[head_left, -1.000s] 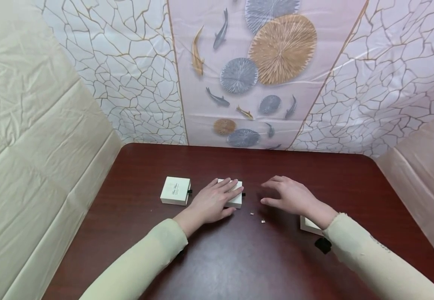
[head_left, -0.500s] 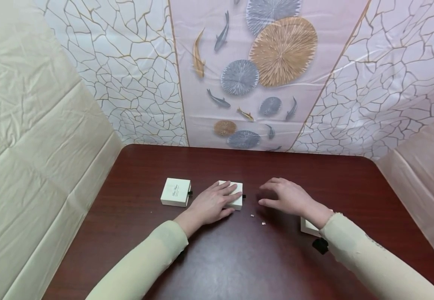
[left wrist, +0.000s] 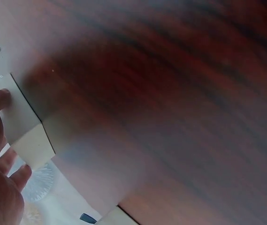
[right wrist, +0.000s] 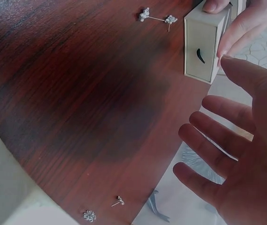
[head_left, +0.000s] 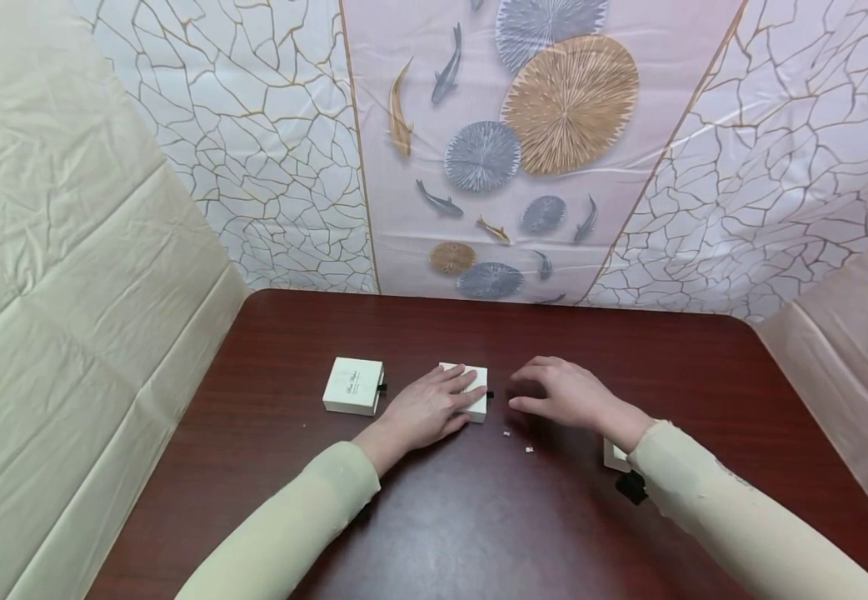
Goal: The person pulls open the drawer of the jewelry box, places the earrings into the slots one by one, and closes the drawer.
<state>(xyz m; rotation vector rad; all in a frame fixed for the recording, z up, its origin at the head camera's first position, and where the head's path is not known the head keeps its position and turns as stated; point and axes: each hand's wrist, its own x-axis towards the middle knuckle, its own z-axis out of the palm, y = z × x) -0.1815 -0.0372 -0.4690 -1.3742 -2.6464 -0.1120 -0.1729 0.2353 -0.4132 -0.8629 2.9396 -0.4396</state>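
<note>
A small white drawer box [head_left: 478, 408] with a black ribbon tab stands on the table, its tabbed end also facing the right wrist view. My left hand [head_left: 428, 407] holds it, fingers over the top and thumb at the near side. My right hand [head_left: 563, 392] hovers just right of that box, fingers spread and slightly bent, holding nothing. Two small sparkly stud earrings [right wrist: 144, 14] lie near the box; in the head view these earrings [head_left: 529, 449] are tiny pale specks. Two more studs [right wrist: 89, 215] show low in the right wrist view.
Another white box [head_left: 353, 387] with a black tab and printed lettering stands to the left. A third white box [head_left: 615, 456] is partly hidden under my right forearm, beside black ribbon [head_left: 632, 487]. Patterned cloth [head_left: 479, 250] hangs behind the dark red table [head_left: 434, 533].
My right hand has moved slightly left, closer to the tabbed end of the middle box. My left hand stays on that box. The head view has shifted slightly.
</note>
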